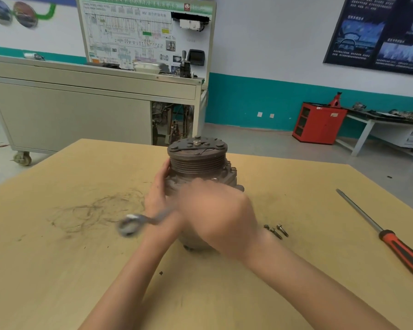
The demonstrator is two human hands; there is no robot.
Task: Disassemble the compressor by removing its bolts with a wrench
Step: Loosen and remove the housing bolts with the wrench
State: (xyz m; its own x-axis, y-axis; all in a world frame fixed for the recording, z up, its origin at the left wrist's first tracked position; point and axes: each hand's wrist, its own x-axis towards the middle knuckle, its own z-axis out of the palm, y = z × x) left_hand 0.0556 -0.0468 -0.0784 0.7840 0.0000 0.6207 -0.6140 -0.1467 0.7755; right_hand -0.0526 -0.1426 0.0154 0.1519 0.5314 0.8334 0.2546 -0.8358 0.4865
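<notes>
Compressor (198, 167) stands upright mid-table (57, 270). It looks heavy and rigid, so best braced low on the body. Left hand (156, 189) steadies its left flank with the fingers hidden, grip unclear. Right hand (215, 215), blurred, is wrapped tight round the wrench (138, 221).

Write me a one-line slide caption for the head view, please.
Left hand holds the compressor on the table while the blurred right hand grips a wrench; loose bolts lie nearby.
</notes>
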